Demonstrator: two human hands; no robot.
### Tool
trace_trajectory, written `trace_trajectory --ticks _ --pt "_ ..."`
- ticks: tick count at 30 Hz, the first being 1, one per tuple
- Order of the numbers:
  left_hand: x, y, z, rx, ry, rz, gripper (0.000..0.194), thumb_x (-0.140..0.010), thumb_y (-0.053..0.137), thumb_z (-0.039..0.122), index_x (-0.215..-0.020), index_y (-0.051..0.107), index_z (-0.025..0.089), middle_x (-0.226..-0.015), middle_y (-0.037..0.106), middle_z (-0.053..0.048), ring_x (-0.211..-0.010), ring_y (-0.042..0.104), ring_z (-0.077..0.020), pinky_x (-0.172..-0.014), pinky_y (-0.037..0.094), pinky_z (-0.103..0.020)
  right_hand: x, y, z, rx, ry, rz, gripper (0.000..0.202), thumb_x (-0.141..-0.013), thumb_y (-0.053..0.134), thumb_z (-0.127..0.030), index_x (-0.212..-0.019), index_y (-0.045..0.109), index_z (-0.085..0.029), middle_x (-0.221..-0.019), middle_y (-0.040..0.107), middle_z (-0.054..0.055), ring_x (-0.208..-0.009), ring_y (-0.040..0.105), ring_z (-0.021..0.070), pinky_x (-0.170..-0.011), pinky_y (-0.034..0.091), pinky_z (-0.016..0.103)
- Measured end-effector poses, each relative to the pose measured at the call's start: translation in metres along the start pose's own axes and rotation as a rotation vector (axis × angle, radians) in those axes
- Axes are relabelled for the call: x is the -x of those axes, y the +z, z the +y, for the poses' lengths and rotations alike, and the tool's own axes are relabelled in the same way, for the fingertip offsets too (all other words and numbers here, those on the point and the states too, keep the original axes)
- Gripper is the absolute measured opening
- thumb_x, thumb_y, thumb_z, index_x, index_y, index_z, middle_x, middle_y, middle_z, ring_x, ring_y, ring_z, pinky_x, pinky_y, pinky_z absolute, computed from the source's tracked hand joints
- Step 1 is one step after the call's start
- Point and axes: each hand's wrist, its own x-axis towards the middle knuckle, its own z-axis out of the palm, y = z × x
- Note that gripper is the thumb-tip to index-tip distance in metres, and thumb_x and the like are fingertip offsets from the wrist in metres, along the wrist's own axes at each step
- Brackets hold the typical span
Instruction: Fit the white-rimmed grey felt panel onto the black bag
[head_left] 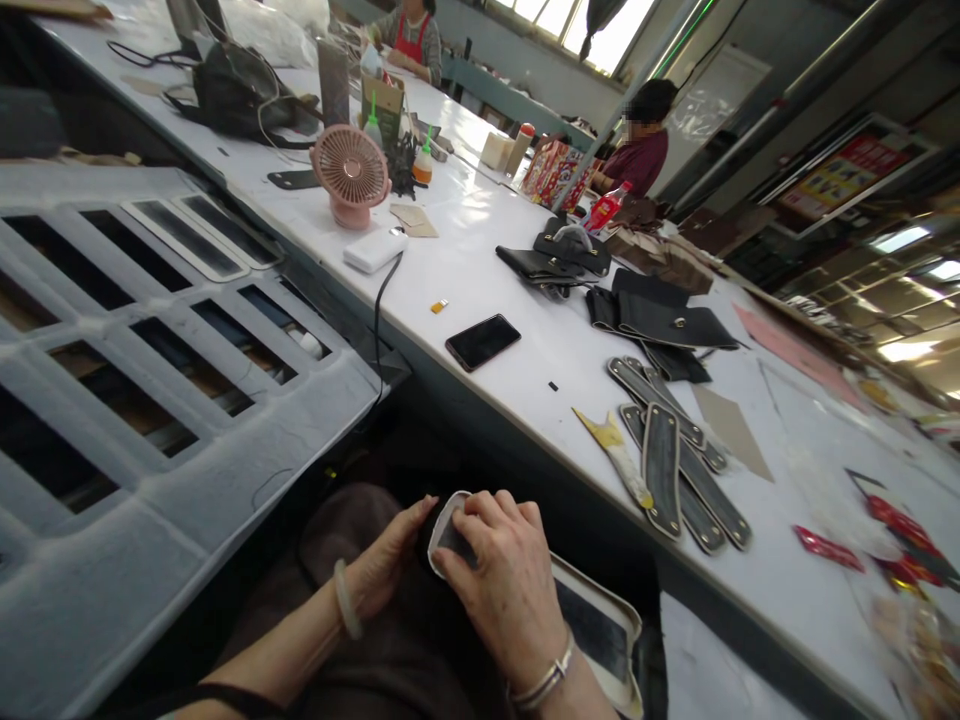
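Note:
Over my lap, my left hand (390,560) grips the rounded end of a dark panel with a pale rim (444,530). The fingers of my right hand (506,565) are bent and pressed onto the panel's grey inner face, close to the rim. Below and right of that hand, a similar dark pale-edged strip (596,630) shows; whether it belongs to the same panel is hidden by the hand. On the table to the right lie several dark stitched straps (662,470) and a yellow-ended tool (615,455).
A grey slotted plastic rack (225,530) stands at left, with pale-edged strips (184,240) on it. The white table (510,430) holds a phone (484,342), a pink fan (350,175), a white box (375,248) and black leather pieces (667,310). Two people sit beyond.

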Motion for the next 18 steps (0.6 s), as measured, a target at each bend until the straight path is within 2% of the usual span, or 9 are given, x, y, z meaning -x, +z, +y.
trace_trajectory --ticks 4,7,9,13,18 --pt "-0.012 0.004 0.005 0.006 0.054 0.024 0.051 -0.078 0.063 0.058 -0.109 0.065 0.017 -0.106 0.069 -0.006 -0.113 0.056 -0.0243 -0.099 0.040 -0.033 0.000 0.000 -0.001 0.023 -0.006 -0.002 0.013 -0.075 0.075 -0.028 -0.076 0.062 -0.023 -0.087 0.062 -0.002 -0.085 0.049 0.0194 -0.074 0.029 0.038" --pt "-0.015 0.010 0.010 -0.004 0.067 0.019 0.044 -0.078 0.066 0.052 -0.108 0.066 0.019 -0.105 0.070 -0.004 -0.109 0.058 -0.0219 -0.097 0.041 -0.030 0.003 0.002 0.000 0.039 -0.005 0.011 0.011 -0.076 0.074 -0.027 -0.078 0.063 -0.024 -0.089 0.063 -0.002 -0.088 0.048 0.0212 -0.075 0.029 0.039" --pt "-0.011 0.012 0.012 -0.023 0.044 0.012 0.041 -0.081 0.064 0.048 -0.107 0.067 0.017 -0.102 0.071 -0.005 -0.104 0.060 -0.0219 -0.094 0.043 -0.030 0.005 0.004 0.000 0.014 0.000 0.033 0.010 -0.077 0.072 -0.025 -0.080 0.063 -0.024 -0.091 0.063 -0.002 -0.088 0.048 0.0211 -0.075 0.028 0.038" --pt "0.005 0.012 0.010 -0.057 -0.027 -0.015 0.046 -0.086 0.057 0.050 -0.110 0.067 0.012 -0.099 0.072 -0.008 -0.098 0.063 -0.0245 -0.088 0.046 -0.034 0.007 0.008 0.002 -0.060 -0.006 0.083 0.013 -0.077 0.072 -0.022 -0.084 0.062 -0.025 -0.092 0.063 -0.003 -0.087 0.049 0.0198 -0.077 0.028 0.038" --pt "0.011 0.013 0.010 -0.089 -0.043 -0.031 0.052 -0.088 0.050 0.054 -0.119 0.063 0.014 -0.105 0.071 -0.007 -0.106 0.061 -0.0251 -0.099 0.042 -0.036 0.008 0.008 0.002 -0.092 0.008 0.107 0.016 -0.075 0.075 -0.021 -0.083 0.062 -0.025 -0.092 0.064 -0.002 -0.087 0.050 0.0202 -0.078 0.028 0.038"
